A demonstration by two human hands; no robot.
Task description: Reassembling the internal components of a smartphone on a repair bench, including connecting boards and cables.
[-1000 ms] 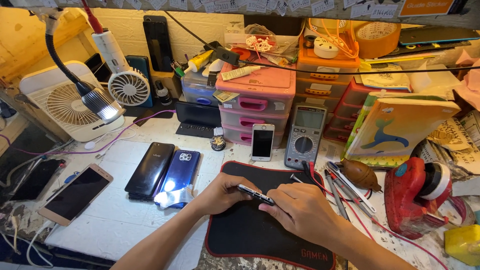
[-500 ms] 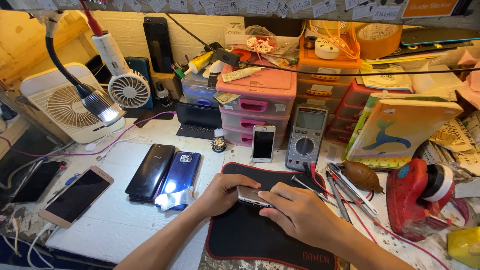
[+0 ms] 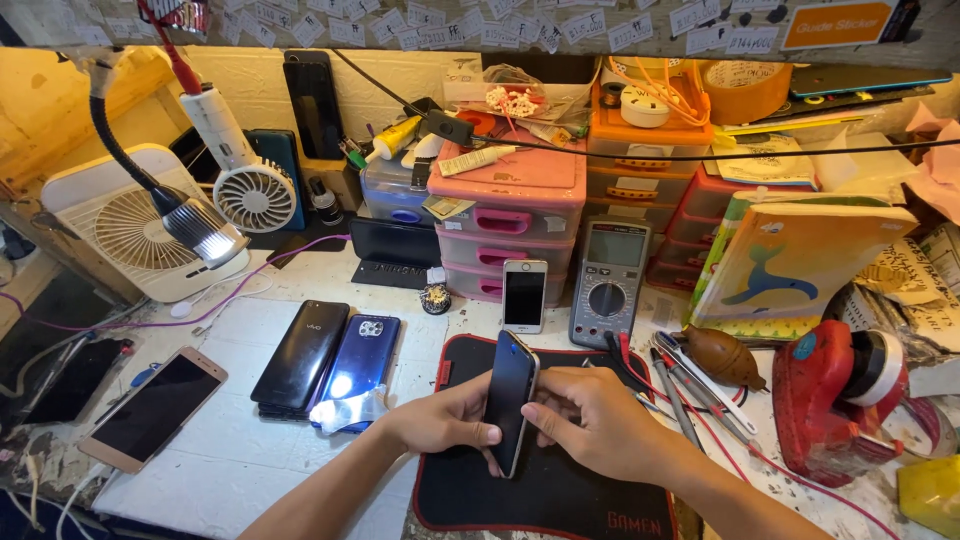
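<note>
Both the left hand (image 3: 440, 425) and right hand (image 3: 590, 425) have their fingers closed around a dark phone (image 3: 510, 400), held on edge above the black mat (image 3: 560, 500), unopened.

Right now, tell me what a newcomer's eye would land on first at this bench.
First, the dark phone stood on edge over the black mat in the middle, pinched between the left hand and the right hand. Next, the red tape dispenser at the right edge and the lit gooseneck lamp by the white fan at the left. Behind the hands stand pink drawers and a grey multimeter.
</note>
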